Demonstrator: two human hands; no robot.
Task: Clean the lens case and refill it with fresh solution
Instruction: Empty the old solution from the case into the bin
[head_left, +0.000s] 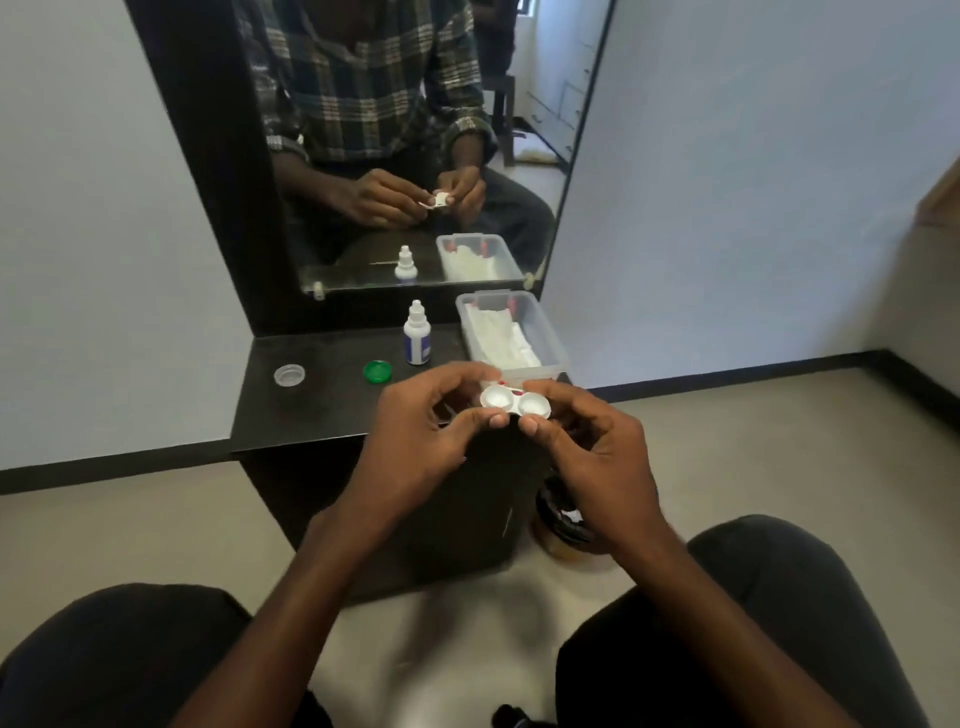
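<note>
- The lens case (514, 402) is pinched between both hands in the air, just in front of the near edge of the black shelf (322, 395) and above the gap between the person's knees; if either grip loosens, my guess is it falls past the shelf to the floor, which would dirty it again.
- The left hand (415, 436) holds the case's left well with thumb and curled fingers; the right hand (592, 441) holds the right well the same way; the two hands are close together, clamped on the one small thing, thumbs nearly meeting under its middle.
- Both wells face up and are uncovered; tilting the case while refilling would likely spill solution over the fingers and onto the shelf.
- The solution bottle (417, 335) stands upright on the shelf beyond the case, and it appears capped; fetching it needs one hand freed, so the case would hang from a single pinch, a likely moment for a slip.
- A green cap (377, 372) and a clear cap (289, 375) lie loose on the shelf left of the bottle; a careless reach could knock them off the edge.
- A clear box of tissues (511, 332) sits on the shelf to the right of the bottle.
- The case looks white, glossy and shallow, two round cups joined side by side, with a touch of red at its far edge; whether the cups are wet or dry I cannot tell.
</note>
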